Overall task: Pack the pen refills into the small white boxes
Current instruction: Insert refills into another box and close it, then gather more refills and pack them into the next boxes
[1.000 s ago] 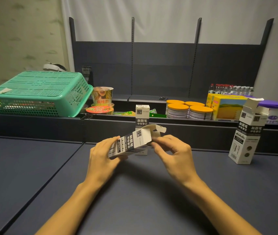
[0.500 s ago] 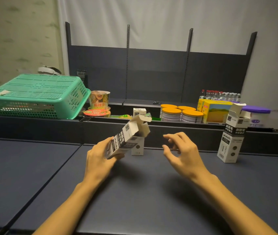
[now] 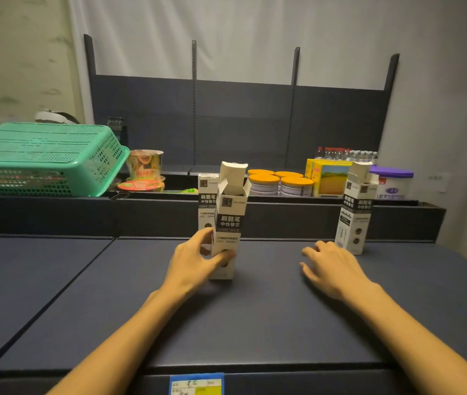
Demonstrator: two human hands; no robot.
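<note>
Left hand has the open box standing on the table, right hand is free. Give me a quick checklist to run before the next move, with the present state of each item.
1. Held box upright on the table: ok, its base rests on the surface.
2. Top flap open for loading: ok, it stands up.
3. Left hand grip secure: ok, fingers wrap the lower part.
4. Right hand free: ok, open and empty, low over the table.
5. Pen refills within reach: cannot tell, none visible loose on the table.
6. Neighbouring boxes clear of the work: ok for the right box, standing apart with its flap open; not ok for the closed box, right behind the held one.
</note>
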